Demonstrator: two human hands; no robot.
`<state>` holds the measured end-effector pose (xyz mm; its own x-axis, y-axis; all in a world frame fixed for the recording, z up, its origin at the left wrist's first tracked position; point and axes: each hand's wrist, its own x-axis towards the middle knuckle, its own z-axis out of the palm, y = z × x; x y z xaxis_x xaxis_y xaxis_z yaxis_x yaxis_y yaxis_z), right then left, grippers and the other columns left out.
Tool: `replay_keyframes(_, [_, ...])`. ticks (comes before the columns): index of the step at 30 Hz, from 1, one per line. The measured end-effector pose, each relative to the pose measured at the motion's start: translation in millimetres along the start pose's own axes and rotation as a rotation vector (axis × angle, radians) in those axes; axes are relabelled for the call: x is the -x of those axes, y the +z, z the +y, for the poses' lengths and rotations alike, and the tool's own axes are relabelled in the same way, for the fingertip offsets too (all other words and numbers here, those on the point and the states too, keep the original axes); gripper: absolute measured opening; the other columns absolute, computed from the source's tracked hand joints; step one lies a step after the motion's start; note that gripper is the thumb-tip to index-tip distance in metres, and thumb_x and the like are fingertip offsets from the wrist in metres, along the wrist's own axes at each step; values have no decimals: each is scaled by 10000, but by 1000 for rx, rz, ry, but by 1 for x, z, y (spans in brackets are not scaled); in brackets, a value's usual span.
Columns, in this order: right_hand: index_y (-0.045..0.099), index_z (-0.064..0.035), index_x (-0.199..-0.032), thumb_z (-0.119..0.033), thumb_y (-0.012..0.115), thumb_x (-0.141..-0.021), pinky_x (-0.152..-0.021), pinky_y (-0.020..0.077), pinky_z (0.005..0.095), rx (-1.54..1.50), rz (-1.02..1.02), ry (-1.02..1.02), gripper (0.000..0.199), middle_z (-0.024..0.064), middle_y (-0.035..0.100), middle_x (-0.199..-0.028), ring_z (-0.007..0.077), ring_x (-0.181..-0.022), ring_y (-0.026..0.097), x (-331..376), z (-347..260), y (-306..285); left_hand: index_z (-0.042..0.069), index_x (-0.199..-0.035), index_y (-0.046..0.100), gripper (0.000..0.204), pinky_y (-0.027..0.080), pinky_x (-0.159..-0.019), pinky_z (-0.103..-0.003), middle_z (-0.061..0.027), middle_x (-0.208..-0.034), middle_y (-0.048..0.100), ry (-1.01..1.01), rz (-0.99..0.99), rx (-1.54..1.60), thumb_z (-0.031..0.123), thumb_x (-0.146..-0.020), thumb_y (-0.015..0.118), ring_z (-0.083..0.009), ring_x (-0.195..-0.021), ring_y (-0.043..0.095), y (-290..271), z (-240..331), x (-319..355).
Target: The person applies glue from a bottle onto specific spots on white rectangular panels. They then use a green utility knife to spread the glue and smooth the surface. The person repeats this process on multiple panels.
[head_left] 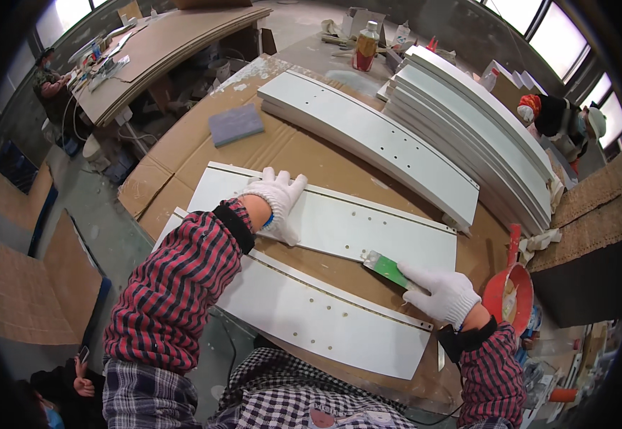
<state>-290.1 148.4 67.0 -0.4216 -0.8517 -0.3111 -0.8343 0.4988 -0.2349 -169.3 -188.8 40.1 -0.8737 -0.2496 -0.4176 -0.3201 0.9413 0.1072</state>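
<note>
A white panel (332, 214) with drilled holes and a dark groove along its far edge lies on the cardboard-covered table. My left hand (276, 200), in a white knitted glove, rests on this panel with its fingers spread. In my gloved right hand (445, 294) is a green putty knife (387, 269), its blade at the panel's near edge beside a hole. Closer to me lies a second white panel (325, 314) with similar holes and a groove. Part of its left end is hidden by my left forearm.
Beyond lie more stacked white panels (368, 132) and a taller stack (468, 129). A grey-purple block (236, 125) sits on the cardboard (175, 168). A red pan (498, 293) is right of my right hand. A bottle (366, 46) stands at the back. Other people are around.
</note>
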Motion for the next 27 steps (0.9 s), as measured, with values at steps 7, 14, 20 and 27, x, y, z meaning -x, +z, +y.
replay_keyframes(7, [551,-232,-1382,-403,652,-869,-745,538,435,-122,89,-95,550,146,699,-941,346,-828,673,-13,-5,26,16,-1434,358,1101,440,-1032,-491,-244,-1346,476,3,-15,-16,420,-547,870,-422,-1266,424,-6,7,1])
replay_keyframes(14, [544,-228,-1389,-435,671,-844,-711,538,421,-80,-20,39,597,147,673,-835,351,-777,670,33,0,11,3,-1421,360,1085,434,-1044,-477,-249,-1333,482,21,7,-4,413,-554,867,-429,-1258,429,-4,-1,5])
replay_keyframes(20, [547,-224,-1377,-401,679,-824,-672,539,435,37,127,325,595,138,668,-820,351,-738,669,114,47,26,-15,-1394,374,1058,433,-1039,-472,-258,-1292,494,75,74,-17,383,-545,865,-446,-1236,438,5,-4,-1])
replay_keyframes(27, [670,-110,-1129,-78,628,-866,-740,556,380,-39,531,162,269,118,683,-986,307,-897,663,111,16,7,-15,-1427,373,971,401,-1083,-426,-263,-1391,449,181,37,143,360,-655,827,-415,-1301,428,4,-5,21])
